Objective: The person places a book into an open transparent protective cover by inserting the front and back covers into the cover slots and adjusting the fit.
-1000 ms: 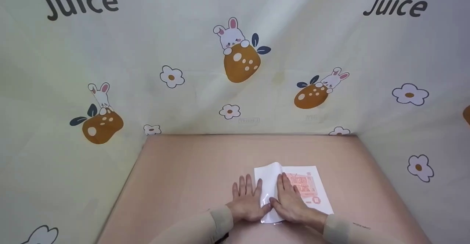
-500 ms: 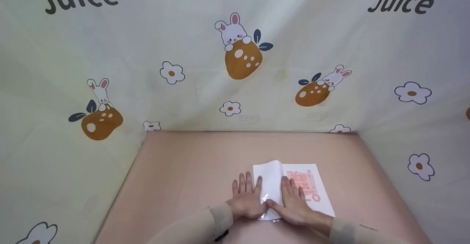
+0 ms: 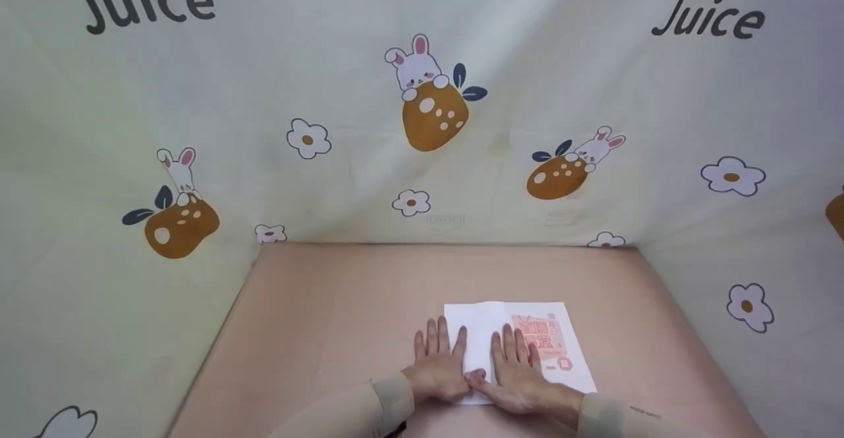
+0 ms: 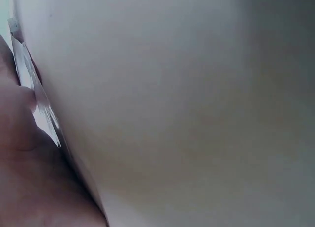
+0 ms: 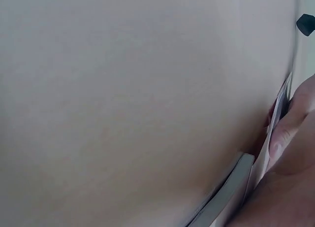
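A white book [image 3: 572,322] with a red printed block lies opened on the table, its thick edge [image 5: 229,187] showing in the right wrist view. Across its left part runs a plain white leaf [image 3: 486,322], nearly flat, with a slight ridge at the top. My left hand [image 3: 436,369] rests on the book's left side, fingers straight and spread. On the leaf's right part my right hand [image 3: 517,375] presses with straight fingers, its thumb stretched toward the left hand. Both palms hide the surface beneath them.
A pinkish-tan tabletop [image 3: 330,306] surrounds the book. Pale fabric walls [image 3: 343,49] printed with rabbits, flowers and the word Juice enclose the table at the back and both sides. A small dark object [image 5: 306,25] shows at the right wrist view's edge.
The white leaf, which bulged up at its top, now lies flatter. My right hand has shifted left over the leaf. The left hand stays in about the same place.
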The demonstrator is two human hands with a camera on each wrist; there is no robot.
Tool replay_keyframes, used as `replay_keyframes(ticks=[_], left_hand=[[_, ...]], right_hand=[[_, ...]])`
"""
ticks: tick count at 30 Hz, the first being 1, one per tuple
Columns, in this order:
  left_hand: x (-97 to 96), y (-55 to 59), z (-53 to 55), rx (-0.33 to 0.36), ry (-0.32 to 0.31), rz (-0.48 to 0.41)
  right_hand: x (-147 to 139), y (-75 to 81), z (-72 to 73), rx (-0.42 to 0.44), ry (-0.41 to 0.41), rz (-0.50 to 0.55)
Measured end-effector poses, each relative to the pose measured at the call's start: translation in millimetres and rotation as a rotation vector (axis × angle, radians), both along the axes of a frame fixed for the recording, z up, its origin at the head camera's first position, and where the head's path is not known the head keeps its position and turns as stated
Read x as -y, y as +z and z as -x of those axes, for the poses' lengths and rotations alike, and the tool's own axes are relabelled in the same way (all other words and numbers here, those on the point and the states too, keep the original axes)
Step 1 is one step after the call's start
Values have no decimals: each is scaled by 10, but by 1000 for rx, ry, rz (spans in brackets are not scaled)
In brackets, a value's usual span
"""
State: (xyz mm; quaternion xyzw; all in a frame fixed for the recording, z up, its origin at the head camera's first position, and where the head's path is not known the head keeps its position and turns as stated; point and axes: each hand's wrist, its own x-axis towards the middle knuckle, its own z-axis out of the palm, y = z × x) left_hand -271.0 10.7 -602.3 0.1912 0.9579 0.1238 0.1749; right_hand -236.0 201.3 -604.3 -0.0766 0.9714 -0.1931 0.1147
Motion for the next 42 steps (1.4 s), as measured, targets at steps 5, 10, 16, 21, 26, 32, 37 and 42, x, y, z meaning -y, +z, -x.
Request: replay_keyframes(ticks=[5,10,16,21,26,32,37,42], left_hand=[[4,21,5,-28,2,18],[-34,156,95,-77,6,51],[-63,295,188,-83,12,22],[-121,350,199,-126,28,7],[-256,425,193,-169,2,-35],[-407,457,208,-200,-19,-73],[-530,437,233,-265,-69,-103],[-677,434,208,-265,-82,-88]], right_hand=[[-14,28,2,-15,25,13],[-161,129,62,-69,27,64],[-408,209,81,-152,10,59],[-594,268,176,-227,-40,9],[-811,356,305,-213,-135,-49],[-983,412,413,-138,-196,-85],[-1101,431,487,-91,-241,-98],[-1178,446,523,-49,-262,-67]])
